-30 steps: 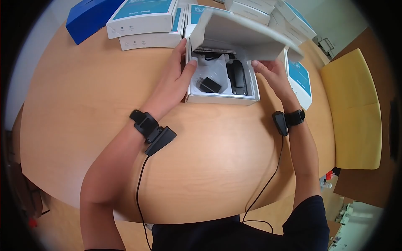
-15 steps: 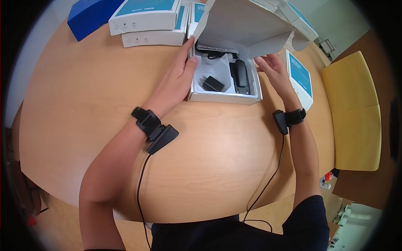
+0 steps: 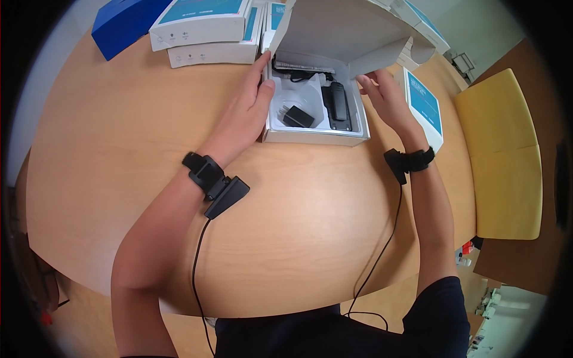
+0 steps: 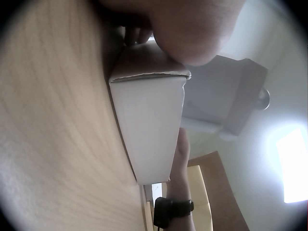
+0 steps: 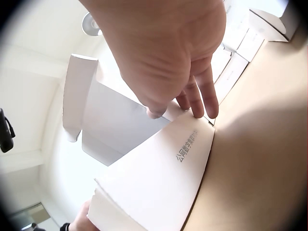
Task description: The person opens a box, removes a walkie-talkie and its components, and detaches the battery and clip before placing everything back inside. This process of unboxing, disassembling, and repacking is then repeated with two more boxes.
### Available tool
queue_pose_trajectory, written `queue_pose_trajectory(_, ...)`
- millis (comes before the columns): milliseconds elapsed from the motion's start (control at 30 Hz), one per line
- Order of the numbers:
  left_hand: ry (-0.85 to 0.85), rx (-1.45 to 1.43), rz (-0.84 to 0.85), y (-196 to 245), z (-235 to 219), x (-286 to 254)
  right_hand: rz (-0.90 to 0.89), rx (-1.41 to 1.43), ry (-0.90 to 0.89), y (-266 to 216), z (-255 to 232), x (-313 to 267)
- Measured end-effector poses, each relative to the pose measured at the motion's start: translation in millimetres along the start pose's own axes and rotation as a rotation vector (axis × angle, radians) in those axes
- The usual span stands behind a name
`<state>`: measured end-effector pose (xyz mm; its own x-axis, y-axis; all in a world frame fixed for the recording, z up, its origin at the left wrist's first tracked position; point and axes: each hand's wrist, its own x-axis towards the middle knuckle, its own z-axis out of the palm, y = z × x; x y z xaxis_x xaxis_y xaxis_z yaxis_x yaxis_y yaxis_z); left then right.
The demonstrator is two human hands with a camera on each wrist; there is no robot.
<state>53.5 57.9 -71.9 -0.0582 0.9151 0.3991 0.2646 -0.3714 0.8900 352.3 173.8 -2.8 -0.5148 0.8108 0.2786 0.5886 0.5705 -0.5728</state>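
Note:
An open white box [image 3: 316, 136] sits at the table's back middle, its lid [image 3: 322, 36] raised. Inside lie a black plug adapter [image 3: 298, 117], a black handheld device [image 3: 339, 104] on the right, and a dark cable behind them. The left hand [image 3: 242, 113] rests along the box's left side, thumb at the rim and fingers extended; some fingertips are hidden. At the back of the right side is the right hand [image 3: 391, 107]; in the right wrist view its loose fingers [image 5: 195, 98] touch the printed side wall [image 5: 159, 168] near the rim.
White-and-teal boxes [image 3: 200, 24] are stacked behind on the left, beside a blue box [image 3: 125, 24]. Another teal-topped box [image 3: 425, 107] lies to the right of the right hand. A yellow chair [image 3: 504, 161] stands at the table's right edge.
The lid has swung further back, showing more of the box's inside. The right hand has shifted slightly toward the back and its wrist has turned. The left hand remains at the box's left side.

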Motion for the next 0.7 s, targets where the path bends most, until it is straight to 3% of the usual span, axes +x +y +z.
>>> queue_pose_trajectory(167,-0.002,0.016,-0.001,-1.5,-0.7,-0.9,-0.090,-0.169,-0.020,-4.4,0.7,-1.5)
queue_pose_trajectory(267,-0.003,0.013,0.008,-4.9,-0.6,0.1,0.012,-0.080,-0.060,-9.6,-3.8,-2.7)
queue_pose_trajectory(367,0.004,0.017,0.009,-4.5,-1.5,-0.3,-0.273,-0.067,-0.092,0.5,-13.9,-7.7)
queue_pose_trajectory(433,-0.002,0.012,0.009,-5.1,-2.9,-0.8,-0.152,0.075,-0.103,-1.3,-10.3,-11.4)
queue_pose_trajectory(500,-0.009,-0.174,-0.083,1.7,-6.1,0.2,-0.121,0.314,-0.094,3.1,-8.7,-15.2)
queue_pose_trajectory(567,-0.002,-0.269,-0.105,2.9,-6.6,0.9,0.096,0.456,-0.123,3.8,-9.1,-15.0)
queue_pose_trajectory(633,0.018,-0.273,-0.062,-1.1,-5.3,3.3,0.136,0.508,-0.102,1.2,-1.6,-17.6)
queue_pose_trajectory(700,0.034,-0.303,-0.131,8.3,-1.7,2.5,0.176,0.559,-0.079,-8.4,8.0,-22.8)
